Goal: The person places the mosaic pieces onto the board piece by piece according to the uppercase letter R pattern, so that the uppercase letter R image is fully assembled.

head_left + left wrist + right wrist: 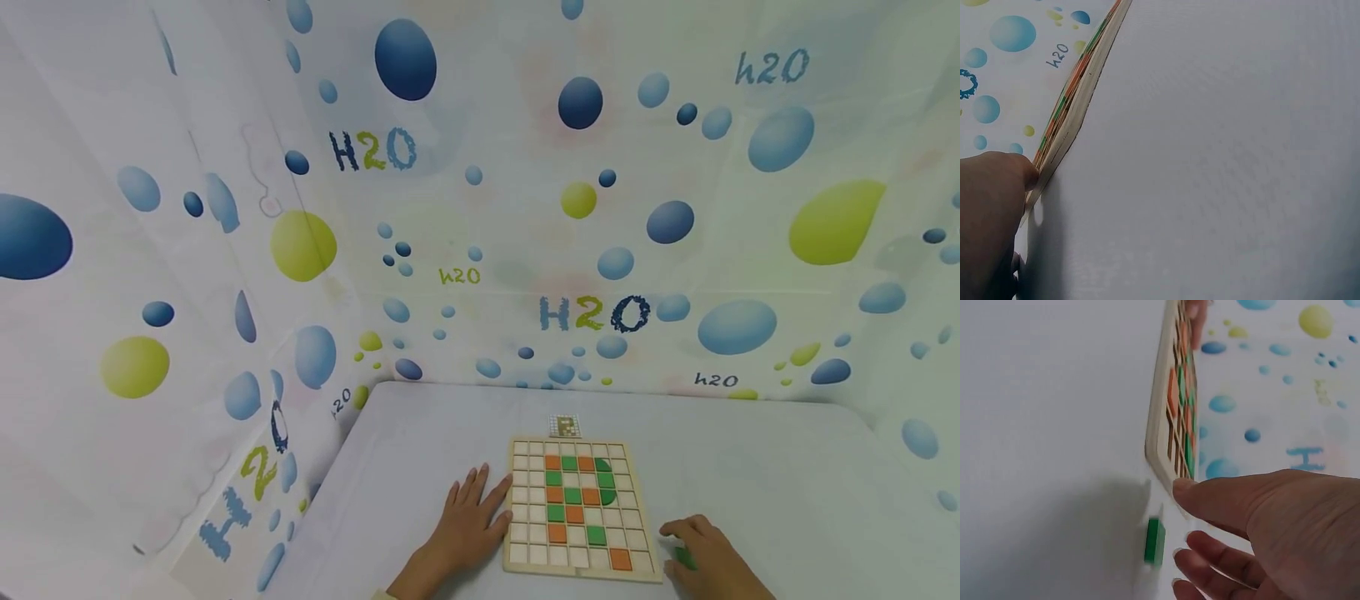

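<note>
A square wooden grid board (540,572) lies on the table, with green and orange tiles set in some cells in the shape of a letter R. My left hand (467,525) lies at the board's left side, its fingers spread and the thumb touching the edge. On the table off the board's right side is a loose green block (1154,540). Over it reaches my right hand (708,554), thumb and fingers apart; in the right wrist view the fingertips are short of the block. One orange tile (620,559) sits alone near the board's lower right corner.
Just behind the board lies a small pattern card (564,426) with a grid and a matching letter shape. A white cloth (420,433) covers the table. Curtains (495,225) printed with blue and green drops hang behind and to the left.
</note>
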### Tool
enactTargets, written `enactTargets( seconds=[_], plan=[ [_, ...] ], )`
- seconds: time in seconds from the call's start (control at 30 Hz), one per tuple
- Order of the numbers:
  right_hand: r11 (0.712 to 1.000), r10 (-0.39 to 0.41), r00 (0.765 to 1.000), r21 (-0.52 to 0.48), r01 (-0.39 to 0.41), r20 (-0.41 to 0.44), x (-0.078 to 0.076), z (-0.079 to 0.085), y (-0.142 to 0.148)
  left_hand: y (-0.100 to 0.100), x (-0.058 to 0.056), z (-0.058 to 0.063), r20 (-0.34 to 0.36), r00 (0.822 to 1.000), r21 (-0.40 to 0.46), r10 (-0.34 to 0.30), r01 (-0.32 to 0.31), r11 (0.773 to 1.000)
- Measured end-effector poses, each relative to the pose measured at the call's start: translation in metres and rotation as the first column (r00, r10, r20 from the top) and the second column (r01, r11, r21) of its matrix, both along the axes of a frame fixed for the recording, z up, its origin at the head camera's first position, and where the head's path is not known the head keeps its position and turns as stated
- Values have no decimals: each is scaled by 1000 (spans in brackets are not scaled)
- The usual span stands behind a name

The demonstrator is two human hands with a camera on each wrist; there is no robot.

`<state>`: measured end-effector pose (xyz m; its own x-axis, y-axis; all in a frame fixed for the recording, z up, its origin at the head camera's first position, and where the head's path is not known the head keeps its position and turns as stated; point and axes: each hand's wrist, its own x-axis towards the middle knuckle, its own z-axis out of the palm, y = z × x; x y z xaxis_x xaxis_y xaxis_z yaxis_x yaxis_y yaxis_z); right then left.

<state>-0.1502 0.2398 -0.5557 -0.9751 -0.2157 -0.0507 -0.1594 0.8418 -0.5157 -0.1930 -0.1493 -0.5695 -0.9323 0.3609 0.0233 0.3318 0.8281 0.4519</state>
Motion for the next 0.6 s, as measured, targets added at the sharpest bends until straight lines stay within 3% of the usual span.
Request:
enactTargets(
  seconds=[0.07, 0.3, 0.5, 0.6],
  plan=[
    [998, -56, 996, 0, 56, 71, -2, 1, 6, 0, 0, 1, -1, 1000, 0, 1, -1, 1000],
    [990, 55, 998, -130, -51, 26, -2, -9, 26, 0, 2, 2, -13, 1000, 26, 1, -1, 1000],
    [991, -72, 997, -112, 75, 37, -6, -13, 32, 0, 1, -1, -39, 999, 61, -7, 9, 998],
    [993, -84, 996, -85, 84, 2, -8, -12, 36, 0, 2, 1, -37, 999, 48, -6, 8, 999]
  ],
)
